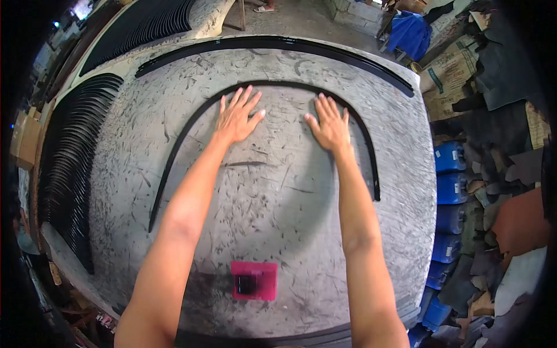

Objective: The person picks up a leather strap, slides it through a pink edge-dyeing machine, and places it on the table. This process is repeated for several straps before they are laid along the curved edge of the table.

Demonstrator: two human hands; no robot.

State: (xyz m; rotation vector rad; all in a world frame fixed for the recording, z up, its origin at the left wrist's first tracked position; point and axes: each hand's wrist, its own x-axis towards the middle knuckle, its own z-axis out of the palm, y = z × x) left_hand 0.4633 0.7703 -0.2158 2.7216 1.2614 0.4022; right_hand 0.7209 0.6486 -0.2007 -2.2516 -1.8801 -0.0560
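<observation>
A long, narrow black strip [184,129], which looks like a leather belt strap, lies bent into an arch on the worn grey tabletop [278,174]. Flat on the table inside the arch, my left hand [237,116] has its fingers spread, fingertips right at the strip's upper left. My right hand [331,123] also lies flat with fingers apart, its fingertips at the strip's upper right. Between my forearms, close to the near edge, is a pink square tray [267,284] with a small black block [246,284] in it.
More black strips [255,42] run along the far edge. Rows of black strips are stacked at the left [72,156] and back left [145,29]. Past the right edge stand several blue jugs [449,188] beside piled leather-like scraps [522,220]. A person's foot [265,8] shows at the back.
</observation>
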